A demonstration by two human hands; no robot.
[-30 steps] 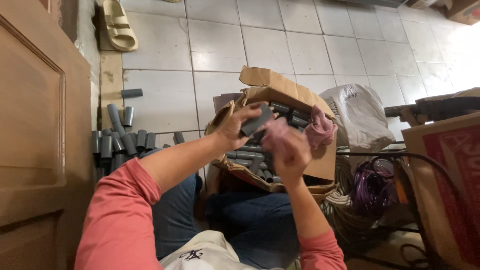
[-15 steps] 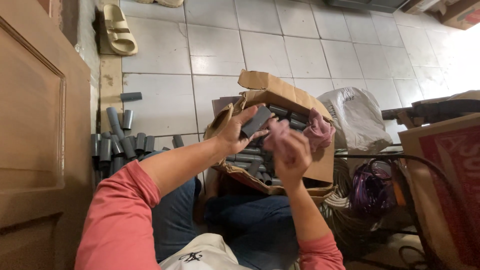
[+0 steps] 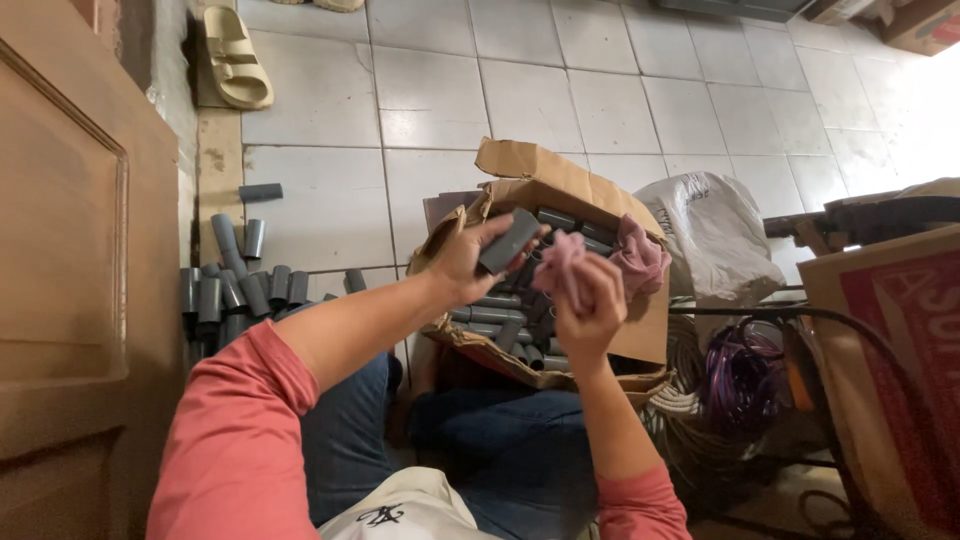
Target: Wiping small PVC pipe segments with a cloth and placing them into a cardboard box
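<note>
**Grey pipe piece held over an open carton**

The left hand (image 3: 468, 262) is clamped around a short grey pipe piece (image 3: 508, 242) just above the cardboard box (image 3: 560, 180); its long axis slants, upper end toward the box's far flap. The right hand (image 3: 590, 300) — fingers closed on a pink cloth (image 3: 560, 268) — sits beside the pipe piece, over the box. Left of the box, more grey pipe pieces (image 3: 235, 295) lie on the tiled floor (image 3: 430, 90).
</note>
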